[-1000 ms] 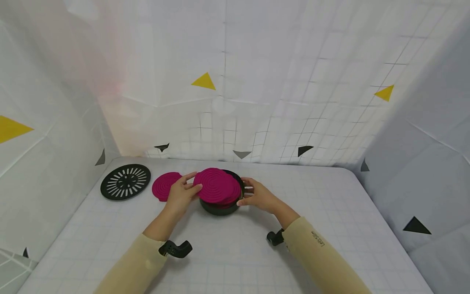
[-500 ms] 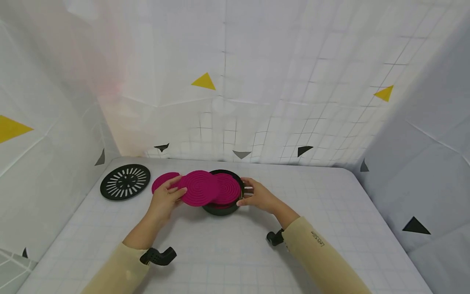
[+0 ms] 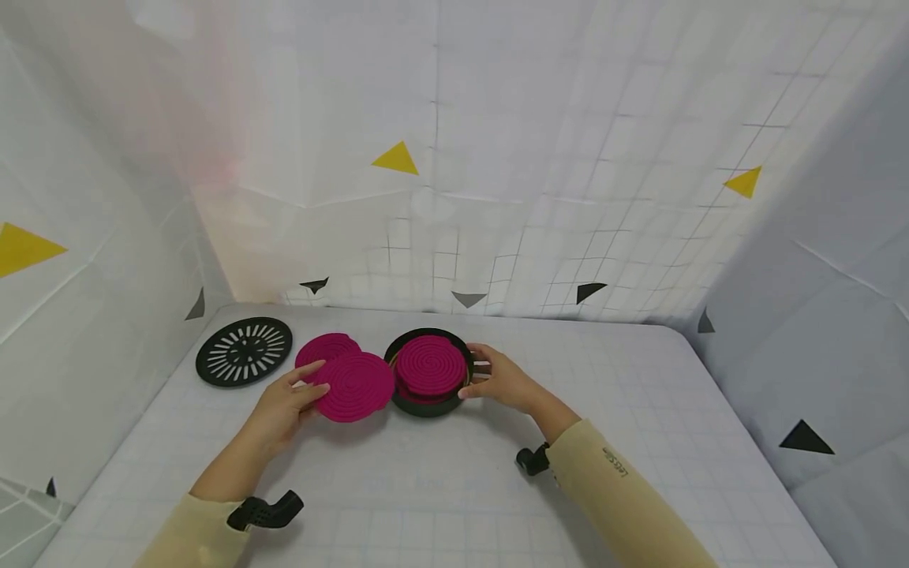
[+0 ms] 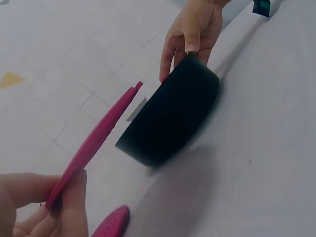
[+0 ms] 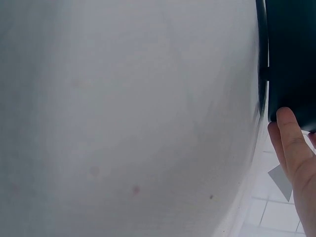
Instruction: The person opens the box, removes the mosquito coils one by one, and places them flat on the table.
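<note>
My left hand pinches a round magenta coaster with spiral grooves by its left edge. In the left wrist view this coaster appears edge-on, between thumb and fingers, lifted off the table. Part of another magenta coaster shows behind it, lying on the table. More magenta coasters are stacked inside a round black holder at the table's back middle. My right hand grips the right side of that holder, thumb toward the front and fingers behind. The right wrist view shows fingertips against its dark wall.
A black round lid with radiating slots lies at the back left of the white table. White sheets with yellow and black triangles enclose the table behind and at both sides. A black camera sits on each wrist.
My left hand has carried the coaster left and toward me, from above the holder to in front of the loose coaster. The coaster stack now shows fully. My right hand stays on the holder.
</note>
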`<state>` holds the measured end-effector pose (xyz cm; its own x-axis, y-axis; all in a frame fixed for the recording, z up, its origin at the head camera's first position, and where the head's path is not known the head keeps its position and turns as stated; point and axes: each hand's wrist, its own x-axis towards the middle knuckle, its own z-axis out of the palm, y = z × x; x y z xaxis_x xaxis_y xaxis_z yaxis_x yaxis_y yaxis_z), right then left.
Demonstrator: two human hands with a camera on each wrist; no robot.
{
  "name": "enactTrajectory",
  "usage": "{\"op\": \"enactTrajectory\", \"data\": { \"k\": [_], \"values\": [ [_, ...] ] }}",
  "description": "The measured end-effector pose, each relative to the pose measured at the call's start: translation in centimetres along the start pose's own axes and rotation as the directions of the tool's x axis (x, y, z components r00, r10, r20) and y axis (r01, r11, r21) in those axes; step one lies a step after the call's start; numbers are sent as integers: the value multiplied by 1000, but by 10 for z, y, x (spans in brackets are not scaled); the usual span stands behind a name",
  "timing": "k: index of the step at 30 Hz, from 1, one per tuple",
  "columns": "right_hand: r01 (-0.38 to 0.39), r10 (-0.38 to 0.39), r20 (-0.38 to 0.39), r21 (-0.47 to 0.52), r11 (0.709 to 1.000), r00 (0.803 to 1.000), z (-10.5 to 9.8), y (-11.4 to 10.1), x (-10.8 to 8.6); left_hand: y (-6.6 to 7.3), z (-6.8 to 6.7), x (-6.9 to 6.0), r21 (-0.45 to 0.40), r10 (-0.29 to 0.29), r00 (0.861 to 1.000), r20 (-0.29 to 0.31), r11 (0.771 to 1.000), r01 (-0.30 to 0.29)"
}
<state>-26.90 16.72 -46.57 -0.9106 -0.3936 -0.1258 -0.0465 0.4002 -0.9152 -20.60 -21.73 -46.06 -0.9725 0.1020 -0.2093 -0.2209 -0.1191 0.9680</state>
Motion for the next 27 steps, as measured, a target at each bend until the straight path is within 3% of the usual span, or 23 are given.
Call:
{"op": "enactTrajectory", "data": {
  "k": [7,13,19,27],
  "values": [
    [11,-11,10,9,1000,1000,0,-1,0,-6,-28,-6,20,-63,997,40,998,63],
    [6,-6,6,-1,1000,1000,-1,1,1,-10,-49,-10,27,-83,993,90,996,80],
    [7,-7,4,4,1000,1000,-2,1,1,-9,-60,-14,6,-92,992,83,996,92],
    [8,-8,6,7,1000,1000,0,-1,-1,-11,-72,-16,5,-118,985,124,993,119]
  ]
}}
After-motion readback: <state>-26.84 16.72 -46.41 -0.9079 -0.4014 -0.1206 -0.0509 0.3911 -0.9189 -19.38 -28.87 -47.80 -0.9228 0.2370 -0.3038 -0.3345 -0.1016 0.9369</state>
